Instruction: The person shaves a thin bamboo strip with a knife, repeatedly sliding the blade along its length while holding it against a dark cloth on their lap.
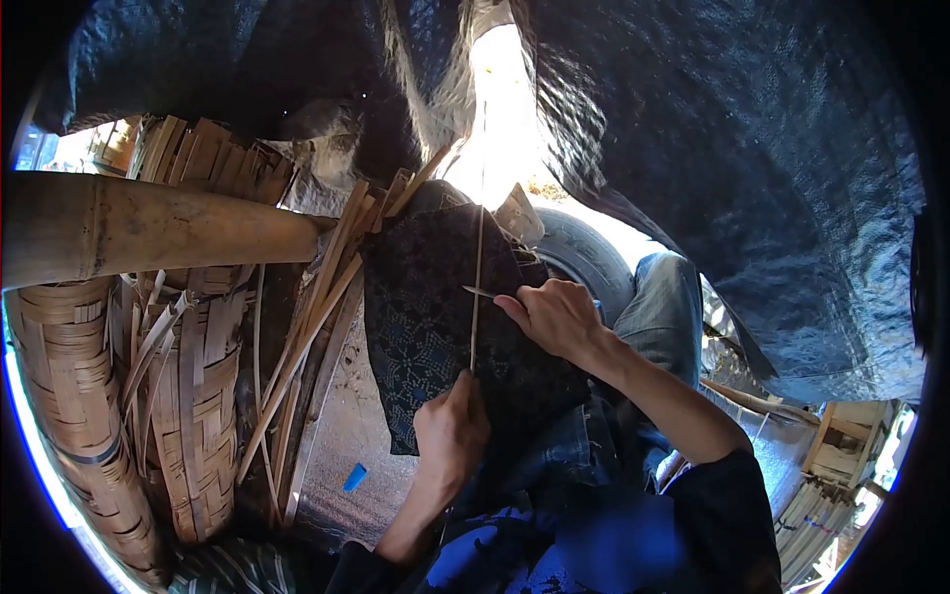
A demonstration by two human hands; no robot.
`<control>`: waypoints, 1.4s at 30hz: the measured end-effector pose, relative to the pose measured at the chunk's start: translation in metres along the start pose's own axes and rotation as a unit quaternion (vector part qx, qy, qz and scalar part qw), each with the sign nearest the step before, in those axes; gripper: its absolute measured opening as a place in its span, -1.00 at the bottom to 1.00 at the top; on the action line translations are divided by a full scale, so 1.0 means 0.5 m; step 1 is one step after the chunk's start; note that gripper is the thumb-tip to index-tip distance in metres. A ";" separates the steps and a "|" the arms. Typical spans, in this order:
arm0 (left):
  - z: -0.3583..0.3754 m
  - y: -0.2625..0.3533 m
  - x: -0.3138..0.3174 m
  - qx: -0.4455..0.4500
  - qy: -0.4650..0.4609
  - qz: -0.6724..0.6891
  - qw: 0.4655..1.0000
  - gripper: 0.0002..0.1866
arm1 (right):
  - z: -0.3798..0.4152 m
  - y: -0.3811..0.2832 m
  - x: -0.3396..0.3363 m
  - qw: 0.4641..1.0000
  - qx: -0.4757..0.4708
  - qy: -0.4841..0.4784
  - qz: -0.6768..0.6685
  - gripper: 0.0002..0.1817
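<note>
A long, thin bamboo strip runs lengthwise over the dark patterned cloth draped across my lap. Its near end is pinched in my closed left hand, low over the cloth. Farther up and to the right, my right hand is wrapped round a knife, whose handle is hidden in the fist. The short pointed blade sticks out leftward and crosses the strip in this view. The strip's far end fades into the bright gap ahead.
At left, a thick bamboo pole juts in above rolled woven mats. Loose split bamboo slats lean beside my lap. A tyre stands ahead, dark tarpaulin hangs around, and a blue scrap lies on the ground.
</note>
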State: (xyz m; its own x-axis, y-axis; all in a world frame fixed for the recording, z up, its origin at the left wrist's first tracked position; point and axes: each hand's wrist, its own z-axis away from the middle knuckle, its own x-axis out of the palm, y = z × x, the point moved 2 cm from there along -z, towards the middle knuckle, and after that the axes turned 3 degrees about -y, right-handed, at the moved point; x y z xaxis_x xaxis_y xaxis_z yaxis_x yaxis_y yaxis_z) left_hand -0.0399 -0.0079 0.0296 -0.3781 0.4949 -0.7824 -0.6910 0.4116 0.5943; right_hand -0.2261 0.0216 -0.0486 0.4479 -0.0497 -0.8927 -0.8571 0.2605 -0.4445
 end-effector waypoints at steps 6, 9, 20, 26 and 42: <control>-0.004 -0.011 -0.014 -0.024 -0.017 0.053 0.998 -0.93 | -0.019 -0.002 0.008 1.000 -0.009 0.010 0.015 -0.34; 0.006 -0.009 -0.008 -0.020 -0.020 0.023 0.999 -0.94 | -0.016 -0.011 0.011 0.998 0.042 -0.040 0.034 -0.40; 0.047 -0.004 -0.036 -0.019 -0.026 0.017 0.999 -0.92 | -0.076 0.055 -0.021 0.988 0.146 -0.011 -0.057 -0.39; 0.056 -0.018 -0.053 -0.035 -0.044 0.090 0.994 -0.88 | -0.098 0.029 0.009 0.914 0.239 0.007 -0.328 -0.42; -0.092 -0.019 -0.009 -0.015 -0.075 0.058 0.995 -0.69 | -0.140 0.022 0.011 0.901 0.128 0.063 -0.410 -0.54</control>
State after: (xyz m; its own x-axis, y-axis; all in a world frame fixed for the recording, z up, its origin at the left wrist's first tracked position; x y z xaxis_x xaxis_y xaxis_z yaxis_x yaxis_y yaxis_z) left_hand -0.0599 -0.0493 0.0191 -0.3618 0.6468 -0.6714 -0.6674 0.3231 0.6709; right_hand -0.2510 -0.0433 -0.0636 0.8573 -0.4315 -0.2806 -0.1576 0.2989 -0.9412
